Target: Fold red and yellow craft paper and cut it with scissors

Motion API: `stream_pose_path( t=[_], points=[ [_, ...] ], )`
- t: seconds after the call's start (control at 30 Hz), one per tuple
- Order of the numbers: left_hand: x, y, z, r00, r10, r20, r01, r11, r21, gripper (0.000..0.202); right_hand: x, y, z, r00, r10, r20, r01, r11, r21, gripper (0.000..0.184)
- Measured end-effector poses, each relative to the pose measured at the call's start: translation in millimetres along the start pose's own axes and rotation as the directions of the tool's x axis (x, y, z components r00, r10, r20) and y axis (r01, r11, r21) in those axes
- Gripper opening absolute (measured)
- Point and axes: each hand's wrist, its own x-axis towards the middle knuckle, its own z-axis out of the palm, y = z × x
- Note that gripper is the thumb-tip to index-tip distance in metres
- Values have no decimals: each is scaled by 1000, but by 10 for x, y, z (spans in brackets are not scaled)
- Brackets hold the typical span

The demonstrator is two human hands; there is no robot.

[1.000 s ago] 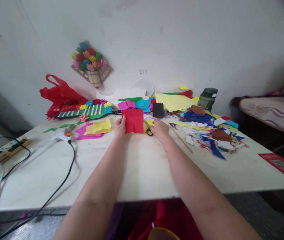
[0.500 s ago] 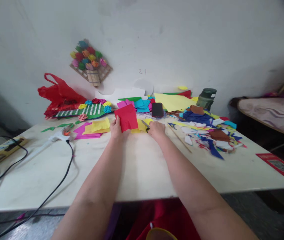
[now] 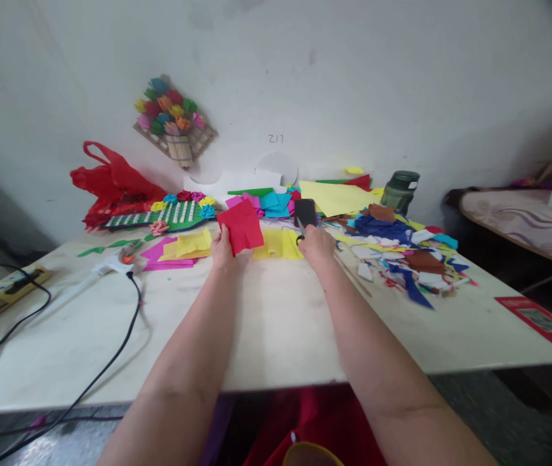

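The left hand pinches the red paper square at its lower left corner, holding it tilted above the surface. The right hand is closed around the scissors, just right of the square, with the blades pointing away from the person. A yellow sheet lies between the hands. The wall marking reads "Z17".

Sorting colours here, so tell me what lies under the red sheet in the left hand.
Yellow paper lies on the table below the red sheet, which the left hand pinches at its lower corner. Whatever sits directly behind the sheet is covered.
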Motion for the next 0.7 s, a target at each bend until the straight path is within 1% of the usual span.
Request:
stream_pose_path(
  t=[0.17,0.27,0.4,0.53,0.63,0.7],
  points=[
    [-90,92,80,999,-25,-23,25,1000,-12,18,109,137,22,985,115,131,-110,993,-48,36],
    [-106,127,109,999,-37,-31,36,999,-34,13,162,178,48,973,141,185,-126,988,-89,40],
    [-78,116,111,998,-58,-17,57,997,-60,12,190,197,66,968,136,211,-114,987,-110,41],
    [-58,78,113,995,-98,10,98,993,-71,14,172,193,72,974,133,185,-114,987,-111,41],
    [-64,45,127,995,-92,48,95,993,-66,13,137,160,66,987,127,96,-118,988,-97,39],
    [-71,20,139,994,-85,73,89,995,-50,14,109,128,61,995,96,28,-94,993,-69,35]
  ],
)
